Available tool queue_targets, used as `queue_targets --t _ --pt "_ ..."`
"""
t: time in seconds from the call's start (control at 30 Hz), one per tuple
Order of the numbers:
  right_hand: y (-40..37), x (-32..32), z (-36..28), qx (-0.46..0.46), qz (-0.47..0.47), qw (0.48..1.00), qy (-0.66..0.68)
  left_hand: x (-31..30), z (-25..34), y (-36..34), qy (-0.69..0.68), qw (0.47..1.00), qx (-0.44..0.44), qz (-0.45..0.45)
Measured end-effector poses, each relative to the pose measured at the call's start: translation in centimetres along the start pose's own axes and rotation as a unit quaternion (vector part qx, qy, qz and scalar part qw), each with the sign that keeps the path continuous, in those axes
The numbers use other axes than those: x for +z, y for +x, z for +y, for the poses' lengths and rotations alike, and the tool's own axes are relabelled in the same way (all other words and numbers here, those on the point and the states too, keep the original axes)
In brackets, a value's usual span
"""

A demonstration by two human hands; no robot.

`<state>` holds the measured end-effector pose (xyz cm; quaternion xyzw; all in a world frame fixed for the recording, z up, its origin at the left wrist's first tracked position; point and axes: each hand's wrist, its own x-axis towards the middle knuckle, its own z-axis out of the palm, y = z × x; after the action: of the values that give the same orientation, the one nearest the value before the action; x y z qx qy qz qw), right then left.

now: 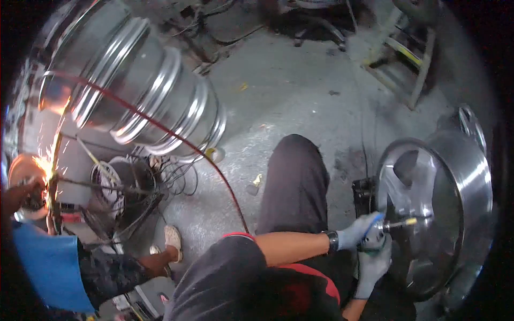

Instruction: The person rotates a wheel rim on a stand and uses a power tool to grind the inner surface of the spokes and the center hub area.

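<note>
My left hand point(357, 231), in a grey glove with a dark band at the wrist, is wrapped round a hand grinder point(376, 234). My right hand point(375, 267), gloved as well, grips the same tool from below. A long thin shaft with a yellowish section point(411, 221) extends from the grinder to the right. It reaches across the open face of a large shiny metal wheel rim point(474, 179) that stands on its side at my right. The inside of the rim is partly dark and reflective.
More metal rims point(155, 101) are stacked at upper left, with a red hose point(176, 136) crossing in front. At far left sparks point(49, 168) fly near another person's arm point(21, 197). A bucket point(126, 184) with cables stands there. A metal stand point(401, 53) is at upper right.
</note>
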<state>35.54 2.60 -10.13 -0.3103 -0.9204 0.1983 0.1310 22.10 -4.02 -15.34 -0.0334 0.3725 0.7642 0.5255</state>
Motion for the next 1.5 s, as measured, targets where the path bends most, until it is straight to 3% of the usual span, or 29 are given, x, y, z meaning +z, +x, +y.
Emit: queue_targets --t 0.07,0.17,0.27,0.43,0.53,0.57,0.6,0.63,0.67,0.7,0.73,0.77,0.8,0.87,0.9,0.93,0.97,1.0,1.03,1.07,1.1,1.13,1.17,1.23,1.27,1.3,1.43,1.47,1.5 --pt "-0.8 -0.3 0.6 0.007 0.003 1.0 -0.009 1.9 1.4 -1.2 -0.056 0.996 -0.069 -0.01" --pt "-0.6 -0.2 0.7 0.047 0.011 0.998 -0.034 1.8 0.9 -0.9 -0.111 0.989 -0.085 -0.048" --pt "0.2 1.2 2.3 0.014 0.001 1.0 0.027 1.5 1.1 -0.4 -0.07 0.997 -0.035 0.015" --pt "1.1 1.3 2.2 -0.011 -0.017 1.0 -0.003 0.4 0.7 1.1 -0.099 0.994 -0.042 -0.008" --pt "0.7 2.4 1.6 -0.007 -0.006 1.0 -0.015 0.4 0.4 0.8 -0.006 0.999 -0.012 0.034" --pt "0.6 5.1 2.6 0.121 -0.045 0.928 0.349 -0.1 -1.3 1.4 0.054 0.997 0.02 0.052" --pt "0.0 4.4 4.7 0.227 -0.033 0.721 0.653 -1.4 -0.6 0.3 -0.005 0.999 -0.02 -0.026" --pt "0.4 2.4 1.9 0.186 -0.063 0.833 0.517 -0.2 1.5 -1.4 -0.007 0.997 -0.073 -0.019" --pt "0.9 0.3 -0.9 0.138 -0.084 0.93 0.33 -2.0 -0.1 -0.8 -0.19 0.967 -0.068 -0.156" --pt "1.6 -1.8 -3.6 0.094 -0.086 0.979 0.158 -0.3 1.0 -2.3 0.019 0.999 0.041 -0.021" --pt "2.2 -1.6 -4.1 0.018 -0.002 0.998 0.052 0.1 1.7 -2.7 -0.049 0.998 -0.032 0.029" --pt "2.2 -1.3 -3.6 0.043 -0.06 0.994 -0.077 -2.4 1.8 -2.1 -0.118 0.981 -0.075 -0.137" --pt "1.8 -1.6 -4.0 0.052 -0.066 0.991 -0.101 -2.7 1.7 -1.9 -0.1 0.988 -0.107 -0.04" --pt "1.7 -1.0 -3.6 0.08 -0.105 0.977 -0.167 -1.2 2.3 -2.1 -0.039 0.998 -0.045 0.011" --pt "0.8 -1.5 -3.7 0.078 -0.076 0.981 -0.159 -1.7 1.6 -2.9 0.212 0.969 0.13 -0.01" --pt "0.6 -1.7 -3.6 0.063 -0.05 0.985 -0.151 -2.1 1.1 -2.9 0.432 0.847 0.309 -0.029" --pt "0.5 -1.8 -3.5 0.07 -0.049 0.985 -0.15 -3.2 0.4 -2.1 0.434 0.847 0.305 -0.035" --pt "0.3 -1.8 -3.2 0.066 -0.037 0.984 -0.159 -4.6 -0.5 -0.8 0.26 0.947 0.187 -0.034" --pt "0.1 -1.6 -3.3 0.06 -0.027 0.984 -0.166 -4.2 0.1 -0.7 0.072 0.995 0.059 -0.025" --pt "0.1 -1.4 -3.2 0.061 -0.026 0.985 -0.161 -3.9 0.6 -1.3 0.078 0.995 0.06 -0.024" --pt "0.2 -1.4 -2.8 0.052 -0.031 0.987 -0.15 -3.6 1.0 -2.0 0.316 0.922 0.22 -0.043" --pt "0.6 -1.2 -2.7 0.043 -0.037 0.988 -0.141 -2.9 1.7 -2.5 0.525 0.769 0.359 -0.061" --pt "1.0 -1.2 -2.9 0.043 -0.04 0.989 -0.139 -3.0 1.7 -2.3 0.526 0.77 0.357 -0.059" --pt "1.6 -1.1 -3.3 0.038 -0.075 0.983 -0.16 -3.2 1.7 -1.8 0.212 0.958 0.186 -0.058" --pt "1.6 -1.4 -3.4 0.04 -0.077 0.983 -0.161 -3.3 1.5 -1.8 0.037 0.994 0.087 -0.055" --pt "1.4 -1.7 -3.6 0.046 -0.085 0.982 -0.16 -3.3 1.2 -2.0 0.364 0.91 0.195 -0.036" --pt "0.7 -2.6 -3.7 0.077 -0.097 0.982 -0.139 -2.9 0.5 -2.5 0.176 0.97 0.157 -0.062" --pt "0.7 -2.5 -3.6 0.076 -0.1 0.982 -0.14 -3.5 0.8 -2.2 0.361 0.901 0.232 -0.065" --pt "0.6 -2.3 -3.6 0.074 -0.09 0.984 -0.136 -4.0 0.8 -2.1 0.531 0.791 0.296 -0.065"
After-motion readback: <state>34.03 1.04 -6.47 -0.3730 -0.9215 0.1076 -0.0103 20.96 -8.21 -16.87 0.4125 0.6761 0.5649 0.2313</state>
